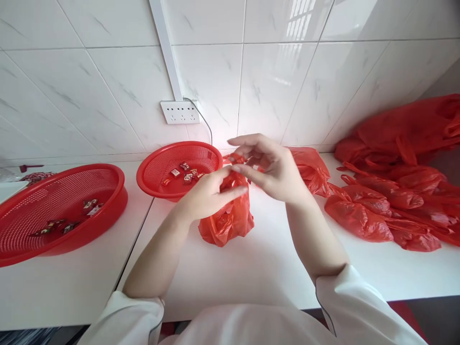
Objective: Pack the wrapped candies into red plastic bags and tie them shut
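A red plastic bag (230, 223) stands upright on the white table in front of me, its top gathered between my hands. My left hand (212, 194) is at the bag's upper left side, thumb and fingers apart, partly in front of the bag. My right hand (269, 165) is above and to the right of the bag's top, with its fingers spread and curved over it. The fingertips are close to the gathered plastic; whether they pinch it is hard to make out.
A round red basket (143, 184) with several small wrapped pieces stands behind left. A larger red basket (120, 196) is at the far left. Filled red bags (359, 206) lie at right, another bag (309, 167) behind my right hand. A socket strip (179, 112) is on the tiled wall.
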`<state>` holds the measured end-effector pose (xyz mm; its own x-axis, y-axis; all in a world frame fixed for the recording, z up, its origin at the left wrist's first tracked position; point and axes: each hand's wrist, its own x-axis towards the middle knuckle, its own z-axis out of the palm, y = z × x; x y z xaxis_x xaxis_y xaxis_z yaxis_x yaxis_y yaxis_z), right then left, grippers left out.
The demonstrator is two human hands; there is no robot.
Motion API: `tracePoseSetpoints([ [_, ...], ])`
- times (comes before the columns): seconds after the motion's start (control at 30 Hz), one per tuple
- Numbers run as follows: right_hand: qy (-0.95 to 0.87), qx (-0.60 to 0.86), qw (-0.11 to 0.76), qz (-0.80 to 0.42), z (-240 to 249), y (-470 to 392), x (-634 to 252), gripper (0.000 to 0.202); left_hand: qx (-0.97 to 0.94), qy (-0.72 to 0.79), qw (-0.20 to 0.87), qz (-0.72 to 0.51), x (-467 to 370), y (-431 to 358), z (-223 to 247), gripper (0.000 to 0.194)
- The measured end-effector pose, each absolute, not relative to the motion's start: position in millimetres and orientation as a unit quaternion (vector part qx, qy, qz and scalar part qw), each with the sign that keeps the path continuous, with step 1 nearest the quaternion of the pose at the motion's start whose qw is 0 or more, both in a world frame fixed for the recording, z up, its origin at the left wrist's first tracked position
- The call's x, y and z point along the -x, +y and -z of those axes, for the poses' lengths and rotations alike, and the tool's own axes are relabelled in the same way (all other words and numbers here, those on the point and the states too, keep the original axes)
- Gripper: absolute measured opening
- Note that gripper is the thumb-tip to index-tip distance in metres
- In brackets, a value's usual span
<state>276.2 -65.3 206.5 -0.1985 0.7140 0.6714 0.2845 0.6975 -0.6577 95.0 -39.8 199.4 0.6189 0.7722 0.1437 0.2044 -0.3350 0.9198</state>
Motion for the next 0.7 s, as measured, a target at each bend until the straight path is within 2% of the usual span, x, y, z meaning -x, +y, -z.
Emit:
tracePoseSetpoints([
  [0.03, -0.745, 0.334, 0.546, -0.187, -204, -65, -273, 0.035, -0.757, 0.32, 0.481, -0.306, -100, -40, -195, 0.022],
  [0.17, -0.712, 0.336, 0.6, -0.14, -186, -59, -270, 0.027, -0.689, 0.299, 0.564, -0.343, -102, -37, -182, 0.03],
  [0.37, -0.748, 0.318, 0.521, -0.262, -155, -48, -267, 0.024, -0.639, 0.291, 0.587, -0.405, -93, -36, -166, 0.037],
  [0.57, -0.672, 0.356, 0.604, -0.238, -144, -42, -265, 0.011, -0.593, 0.301, 0.614, -0.426, -94, -34, -160, 0.036],
  [0.7, -0.663, 0.353, 0.618, -0.231, -148, -47, -279, 0.009, -0.511, 0.31, 0.693, -0.402, -85, -25, -158, 0.042],
])
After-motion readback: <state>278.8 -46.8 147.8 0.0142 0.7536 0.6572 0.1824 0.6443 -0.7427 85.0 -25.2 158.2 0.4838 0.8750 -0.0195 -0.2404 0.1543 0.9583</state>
